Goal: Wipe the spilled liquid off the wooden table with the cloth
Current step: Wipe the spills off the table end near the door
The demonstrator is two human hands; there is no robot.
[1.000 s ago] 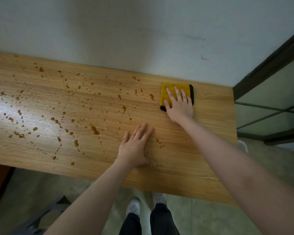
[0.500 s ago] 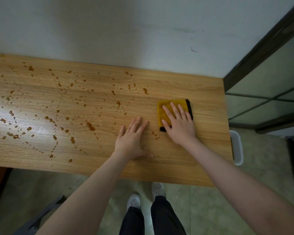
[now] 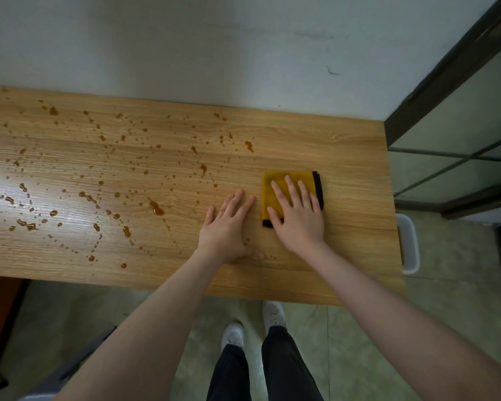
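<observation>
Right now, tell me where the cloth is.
In the head view, the yellow cloth lies flat near the wooden table's right end, under the right hand, beside the left hand.

On the table (image 3: 344, 146), the cloth (image 3: 275, 189) lies toward the right end under the right hand (image 3: 300, 218). The left hand (image 3: 227, 230) rests flat just left of it. Spilled drops (image 3: 113, 180) spread farther left.
</observation>
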